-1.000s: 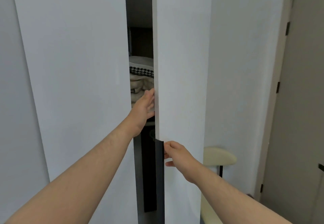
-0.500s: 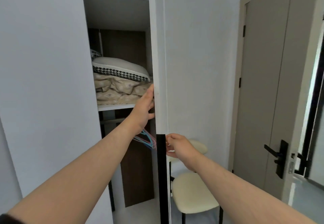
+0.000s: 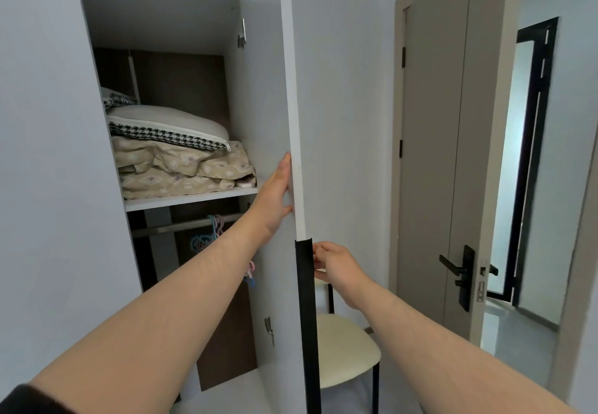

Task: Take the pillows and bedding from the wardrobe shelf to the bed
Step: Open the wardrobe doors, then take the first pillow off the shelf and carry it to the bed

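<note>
Wardrobe, right door (image 3: 336, 96): swung open, seen nearly edge-on.
Left hand (image 3: 275, 193): arm stretched forward and up, palm flat against the inner face of the door at its edge, fingers extended upward, thumb spread; it grips nothing.
Right hand (image 3: 336, 263): arm reaching forward lower down, fingers curled round the door's black handle strip (image 3: 305, 316) from the outer side.
Wardrobe shelf (image 3: 191, 198): white board above the hanging rail.
Bedding (image 3: 184, 171): beige patterned, folded, lying on the shelf.
Pillow (image 3: 168, 127): white with houndstooth border, atop the bedding; a second houndstooth piece (image 3: 116, 98) behind it.
Hangers (image 3: 210, 232): coloured, on the rail.
Chair (image 3: 346, 349): cream seat, beyond the door.
Room door (image 3: 437, 154): ajar, right.
</note>
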The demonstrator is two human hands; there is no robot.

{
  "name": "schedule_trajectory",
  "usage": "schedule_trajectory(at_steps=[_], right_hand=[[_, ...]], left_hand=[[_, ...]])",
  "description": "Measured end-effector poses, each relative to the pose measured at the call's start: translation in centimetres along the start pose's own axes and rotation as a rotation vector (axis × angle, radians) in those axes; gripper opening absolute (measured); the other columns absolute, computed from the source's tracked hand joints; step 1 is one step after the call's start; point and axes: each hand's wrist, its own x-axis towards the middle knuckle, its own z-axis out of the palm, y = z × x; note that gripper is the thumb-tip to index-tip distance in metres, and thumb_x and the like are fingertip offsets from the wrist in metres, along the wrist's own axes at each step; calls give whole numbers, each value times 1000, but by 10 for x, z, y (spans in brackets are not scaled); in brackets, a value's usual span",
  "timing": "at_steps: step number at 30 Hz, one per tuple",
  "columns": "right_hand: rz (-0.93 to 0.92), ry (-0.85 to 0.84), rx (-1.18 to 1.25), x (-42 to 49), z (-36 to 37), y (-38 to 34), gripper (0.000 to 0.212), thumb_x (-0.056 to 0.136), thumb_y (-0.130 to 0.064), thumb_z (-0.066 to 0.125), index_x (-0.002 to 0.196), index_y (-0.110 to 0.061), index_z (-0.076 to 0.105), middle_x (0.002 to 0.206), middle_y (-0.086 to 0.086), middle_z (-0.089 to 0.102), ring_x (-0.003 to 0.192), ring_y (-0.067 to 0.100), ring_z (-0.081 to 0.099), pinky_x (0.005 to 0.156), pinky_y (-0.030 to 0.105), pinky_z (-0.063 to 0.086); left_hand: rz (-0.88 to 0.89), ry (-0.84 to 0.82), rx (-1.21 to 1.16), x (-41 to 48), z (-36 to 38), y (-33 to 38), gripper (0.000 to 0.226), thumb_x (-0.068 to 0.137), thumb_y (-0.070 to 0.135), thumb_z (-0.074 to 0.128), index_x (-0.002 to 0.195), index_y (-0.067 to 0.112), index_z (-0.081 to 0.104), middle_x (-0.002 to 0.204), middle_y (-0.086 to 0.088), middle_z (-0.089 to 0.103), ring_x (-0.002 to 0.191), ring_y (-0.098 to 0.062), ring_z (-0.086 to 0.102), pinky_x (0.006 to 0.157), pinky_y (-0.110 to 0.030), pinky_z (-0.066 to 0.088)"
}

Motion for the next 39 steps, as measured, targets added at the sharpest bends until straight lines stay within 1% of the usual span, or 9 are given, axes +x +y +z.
schedule_trajectory(at_steps=[6, 13, 16, 19, 22, 26, 31, 36, 39], right_hand=[[5, 67, -33, 8, -15, 5, 31, 98, -8, 38, 111, 0, 65, 102, 13, 68, 91, 21, 63, 97, 38, 52], [-16, 95, -199, 2, -14, -2, 29, 96, -16, 41, 107, -2, 64, 103, 16, 65, 93, 26, 62, 98, 45, 49], [-196, 236, -378, -8, -5, -20, 41, 97, -21, 46, 137, -18, 45, 126, 0, 52, 116, 20, 53, 105, 40, 43], [-515, 315, -507, -25, 10, -42, 47, 96, -17, 49, 142, -20, 40, 129, -12, 42, 121, 10, 46, 105, 32, 41], [-745, 269, -651, -33, 39, -60, 46, 93, -17, 52, 138, -25, 42, 128, -20, 38, 120, 3, 41, 103, 23, 37], [-798, 123, -703, -26, 92, -72, 44, 95, -20, 50, 137, -26, 42, 130, -18, 39, 118, -6, 34, 93, 1, 24], [-795, 9, -709, 10, 164, -61, 45, 93, -19, 51, 137, -25, 44, 137, -14, 44, 124, -1, 38, 107, 22, 35], [-786, -88, -691, 64, 237, -46, 47, 94, -16, 50, 139, -26, 43, 134, -21, 38, 119, -11, 29, 104, 13, 27], [-761, -134, -749, 111, 283, -34, 48, 95, -17, 48, 142, -25, 41, 140, -17, 40, 123, -7, 31, 101, 11, 23]], left_hand=[[-26, -19, -6, 7, 18, -2, 82, 74, 70, 28, 149, 39, 19, 157, 16, 18, 145, -13, 14, 113, -52, 23], [-11, -5, 62, 7, 12, -4, 60, 94, 57, 24, 149, 35, 22, 151, 18, 24, 144, -14, 19, 113, -49, 25], [70, 67, 275, 1, -10, -5, 58, 97, 42, 43, 150, 27, 26, 154, 11, 26, 143, -12, 22, 115, -40, 23], [185, 195, 526, -15, -45, -2, 61, 91, 27, 56, 148, 28, 31, 150, 15, 31, 140, -8, 28, 114, -31, 25], [268, 340, 627, -41, -88, 3, 58, 92, 24, 53, 146, 33, 33, 142, 26, 28, 136, -3, 28, 113, -31, 28], [277, 476, 791, -72, -142, 9, 56, 94, 24, 51, 145, 35, 32, 150, 20, 28, 135, 3, 23, 101, -7, 24], [142, 624, 826, -95, -214, 5, 57, 94, 22, 52, 146, 30, 31, 157, 10, 22, 142, -15, 27, 113, -33, 28], [97, 806, 842, -92, -304, -17, 63, 94, 27, 53, 148, 31, 22, 161, 11, 2, 145, -20, 21, 114, -41, 28], [61, 846, 889, -76, -362, -42, 68, 93, 26, 54, 150, 27, 18, 161, 10, 2, 147, -15, 10, 112, -32, 18]])
